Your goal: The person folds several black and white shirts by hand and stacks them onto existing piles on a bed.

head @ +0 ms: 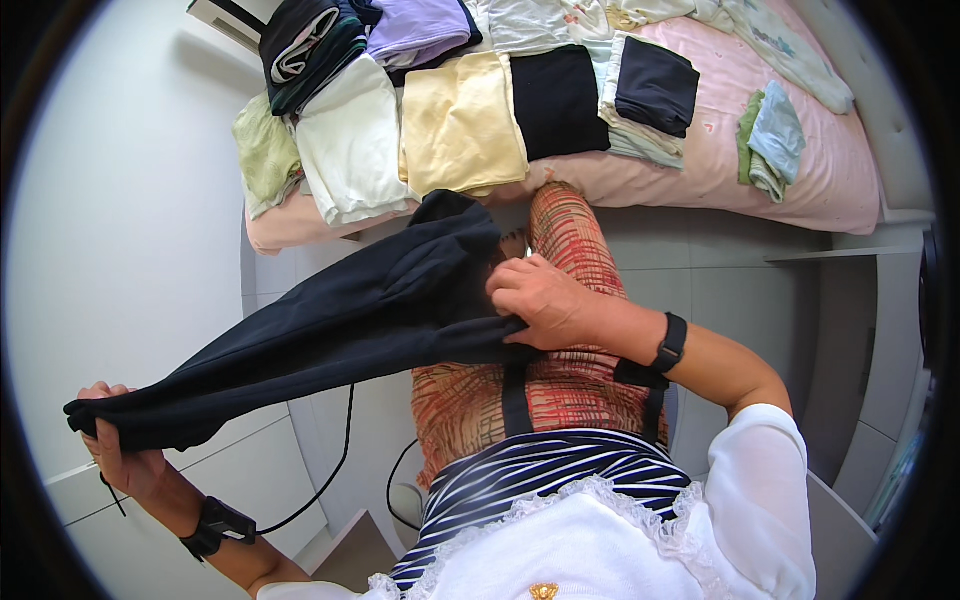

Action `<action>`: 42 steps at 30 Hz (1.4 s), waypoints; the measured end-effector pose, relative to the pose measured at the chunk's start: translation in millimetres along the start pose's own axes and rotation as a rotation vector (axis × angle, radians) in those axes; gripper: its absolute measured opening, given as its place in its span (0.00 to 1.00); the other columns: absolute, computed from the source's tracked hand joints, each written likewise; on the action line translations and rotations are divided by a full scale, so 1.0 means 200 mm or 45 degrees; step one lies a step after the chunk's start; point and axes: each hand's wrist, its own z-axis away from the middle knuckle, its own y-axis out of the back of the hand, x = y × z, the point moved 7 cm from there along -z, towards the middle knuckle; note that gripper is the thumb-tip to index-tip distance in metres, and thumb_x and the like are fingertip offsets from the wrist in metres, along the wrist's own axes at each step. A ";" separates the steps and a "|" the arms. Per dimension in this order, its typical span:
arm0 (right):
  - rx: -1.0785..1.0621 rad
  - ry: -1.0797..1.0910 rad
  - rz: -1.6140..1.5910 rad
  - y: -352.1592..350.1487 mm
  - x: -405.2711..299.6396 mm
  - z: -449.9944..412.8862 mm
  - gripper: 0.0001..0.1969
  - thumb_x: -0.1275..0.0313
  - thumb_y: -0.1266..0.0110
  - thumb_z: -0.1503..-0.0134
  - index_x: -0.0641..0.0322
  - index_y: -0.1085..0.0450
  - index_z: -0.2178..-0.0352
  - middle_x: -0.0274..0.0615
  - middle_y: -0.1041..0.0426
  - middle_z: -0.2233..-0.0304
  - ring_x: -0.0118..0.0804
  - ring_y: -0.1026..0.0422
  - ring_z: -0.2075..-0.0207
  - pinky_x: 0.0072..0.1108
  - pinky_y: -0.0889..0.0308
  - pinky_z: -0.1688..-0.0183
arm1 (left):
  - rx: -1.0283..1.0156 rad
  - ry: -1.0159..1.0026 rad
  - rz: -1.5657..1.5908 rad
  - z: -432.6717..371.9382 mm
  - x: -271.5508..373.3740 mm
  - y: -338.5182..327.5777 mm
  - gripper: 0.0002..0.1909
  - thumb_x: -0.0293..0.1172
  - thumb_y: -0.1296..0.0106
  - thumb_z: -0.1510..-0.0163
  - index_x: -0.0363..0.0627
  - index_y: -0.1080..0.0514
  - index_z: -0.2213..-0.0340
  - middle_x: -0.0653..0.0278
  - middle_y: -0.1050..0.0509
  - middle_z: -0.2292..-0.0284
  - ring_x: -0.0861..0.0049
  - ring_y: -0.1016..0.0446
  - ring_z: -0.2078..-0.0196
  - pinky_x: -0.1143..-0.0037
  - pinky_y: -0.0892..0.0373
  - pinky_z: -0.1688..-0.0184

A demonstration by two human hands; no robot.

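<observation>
A black cloth garment (337,307), perhaps trousers, is stretched slantwise between my two hands above my lap. At the lower left, my left hand (124,450) grips its narrow end, the thumb in front and the fingers partly hidden behind the cloth. My right hand (536,300) pinches the wider end over my patterned skirt or trousers (577,232). Part of the wide end bunches up close to the bed's edge. The garment's far layers are hidden by its folds.
On the bed's pink cover (817,180) lie folded clothes: a white piece (352,142), a yellow piece (465,127), a black piece (561,101) and a navy one (656,86). A dark stack (315,52) stands far left. A black cable (345,442) hangs from my left wristband.
</observation>
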 end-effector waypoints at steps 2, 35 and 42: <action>-0.160 -0.290 -0.357 -0.06 0.10 0.07 0.15 0.68 0.40 0.61 0.62 0.35 0.72 0.41 0.31 0.71 0.42 0.33 0.64 0.28 0.40 0.63 | 0.014 -0.013 0.000 0.01 -0.01 0.01 0.10 0.29 0.56 0.49 0.36 0.38 0.67 0.63 0.37 0.72 0.77 0.34 0.66 0.78 0.38 0.61; -0.384 -0.950 -0.357 -0.39 0.36 -0.01 0.12 0.66 0.45 0.57 0.62 0.31 0.71 0.47 0.28 0.71 0.46 0.30 0.66 0.31 0.35 0.64 | 0.147 -0.026 -0.058 0.15 -0.01 -0.08 0.12 0.33 0.51 0.52 0.36 0.38 0.70 0.66 0.42 0.76 0.80 0.41 0.73 0.79 0.42 0.67; -0.183 -0.612 -0.439 -0.34 0.36 -0.02 0.12 0.68 0.46 0.58 0.60 0.31 0.69 0.46 0.28 0.72 0.47 0.30 0.66 0.30 0.35 0.63 | 0.137 0.004 -0.050 0.15 -0.01 -0.09 0.11 0.32 0.51 0.52 0.36 0.37 0.70 0.65 0.41 0.75 0.80 0.40 0.72 0.80 0.41 0.66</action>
